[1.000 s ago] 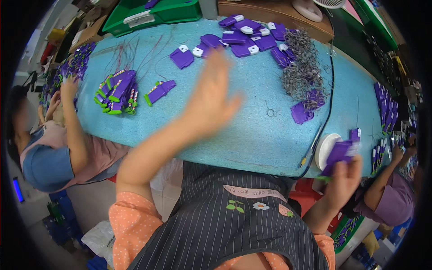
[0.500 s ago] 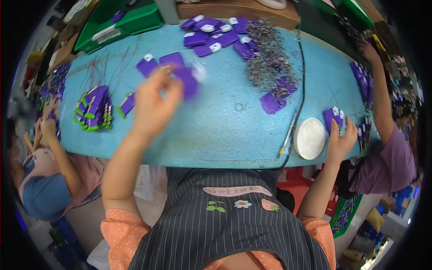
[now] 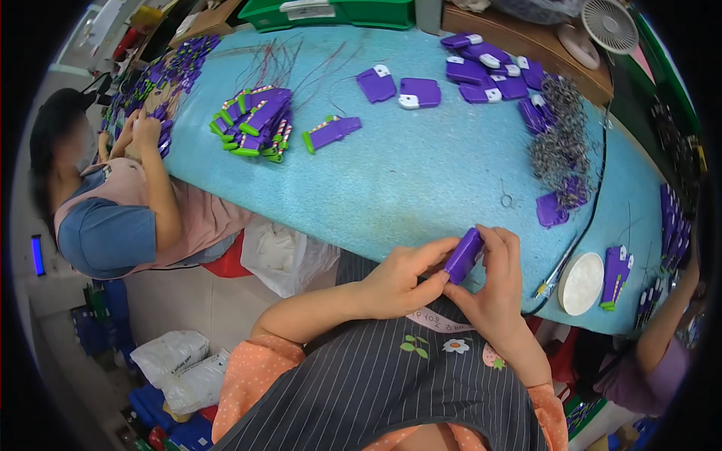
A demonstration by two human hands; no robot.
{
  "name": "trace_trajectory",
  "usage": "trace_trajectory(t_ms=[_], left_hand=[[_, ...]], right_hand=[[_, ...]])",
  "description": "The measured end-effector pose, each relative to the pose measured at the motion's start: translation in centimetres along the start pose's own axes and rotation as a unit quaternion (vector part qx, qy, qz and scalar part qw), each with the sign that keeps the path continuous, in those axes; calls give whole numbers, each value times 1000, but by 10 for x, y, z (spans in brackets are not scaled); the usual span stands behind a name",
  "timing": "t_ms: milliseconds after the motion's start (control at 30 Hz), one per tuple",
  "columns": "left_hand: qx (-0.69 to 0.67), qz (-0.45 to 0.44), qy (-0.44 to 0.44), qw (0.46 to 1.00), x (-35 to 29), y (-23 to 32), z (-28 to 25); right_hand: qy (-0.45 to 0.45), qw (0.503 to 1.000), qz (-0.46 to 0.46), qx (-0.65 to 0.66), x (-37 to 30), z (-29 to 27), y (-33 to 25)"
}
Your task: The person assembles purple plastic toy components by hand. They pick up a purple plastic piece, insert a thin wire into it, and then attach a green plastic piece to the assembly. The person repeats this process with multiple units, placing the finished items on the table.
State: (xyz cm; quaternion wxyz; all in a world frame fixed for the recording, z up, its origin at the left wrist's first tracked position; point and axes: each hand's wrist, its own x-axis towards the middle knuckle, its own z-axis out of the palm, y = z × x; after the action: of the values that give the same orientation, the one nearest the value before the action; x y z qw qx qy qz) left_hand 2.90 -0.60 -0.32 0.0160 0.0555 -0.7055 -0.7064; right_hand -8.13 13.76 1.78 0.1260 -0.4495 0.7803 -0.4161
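Both hands meet over the table's front edge around one flat purple plastic case [image 3: 465, 254], tilted on edge. My left hand [image 3: 402, 282] pinches its lower left side with thumb and forefinger. On its right side, the fingers and thumb of my right hand [image 3: 492, 282] close round it. Two purple cases with white corners, a left one [image 3: 377, 84] and a right one [image 3: 420, 93], lie on the far part of the table. Left of them rests a purple piece with a green end [image 3: 331, 134], beside a heap of similar pieces [image 3: 256, 120] with thin wires.
A pile of purple cases [image 3: 489, 68] and tangled small metal parts [image 3: 560, 139] lie at the far right. Near the right edge are a round white dish [image 3: 581, 283], a thin tool [image 3: 555, 267] and a purple-and-green assembly [image 3: 617, 274]. Co-workers [image 3: 113, 203] sit at both sides.
My left hand has brought a purple case from the far table to the front edge. My right hand has left the purple assembly beside the dish and joined it. The view has shifted.
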Motion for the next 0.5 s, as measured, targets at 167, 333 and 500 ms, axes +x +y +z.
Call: trace_trajectory(t_ms=[167,333,500], left_hand=[[-87,-53,111,989,4,-16,-18],[-186,-9,287,940,-12,11,-71],[-130,34,310,941,-17,31,-84]], right_hand=[[2,999,11,-53,1,9,8],[-88,980,-101,-144,64,9,-13],[12,933,-287,-216,164,102,0]])
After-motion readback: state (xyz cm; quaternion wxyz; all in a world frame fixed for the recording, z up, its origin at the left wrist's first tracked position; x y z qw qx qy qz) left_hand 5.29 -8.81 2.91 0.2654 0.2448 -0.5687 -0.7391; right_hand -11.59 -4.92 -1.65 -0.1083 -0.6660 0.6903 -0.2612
